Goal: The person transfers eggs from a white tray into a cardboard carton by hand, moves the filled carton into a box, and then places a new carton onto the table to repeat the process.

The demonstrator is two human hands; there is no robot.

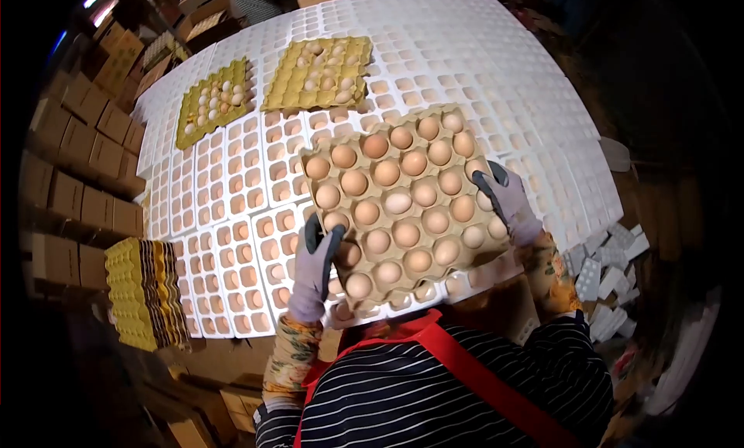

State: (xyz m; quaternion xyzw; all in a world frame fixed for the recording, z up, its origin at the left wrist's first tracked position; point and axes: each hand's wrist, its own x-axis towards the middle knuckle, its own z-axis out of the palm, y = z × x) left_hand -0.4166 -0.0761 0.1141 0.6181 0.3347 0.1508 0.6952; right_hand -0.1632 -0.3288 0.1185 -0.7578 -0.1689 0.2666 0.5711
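A cardboard egg tray (370, 194) full of brown eggs (406, 234) is held level in front of me, over the near side of the table. My left hand (314, 254), in a grey-purple glove with dark fingertips, is closed on the tray's left edge, thumb on top near an egg. On the opposite edge my right hand (511, 202), gloved alike, grips with its dark fingertips by the eggs. Beneath and behind the tray spread white foam egg trays (236, 163) with eggs in their cells.
Two yellow egg trays, one partly filled (314, 72) and one smaller in view (213, 99), lie on the foam trays. A stack of egg trays (139, 293) stands at the left edge. Cardboard boxes (58, 192) line the left; white foam pieces (608, 277) are heaped at right.
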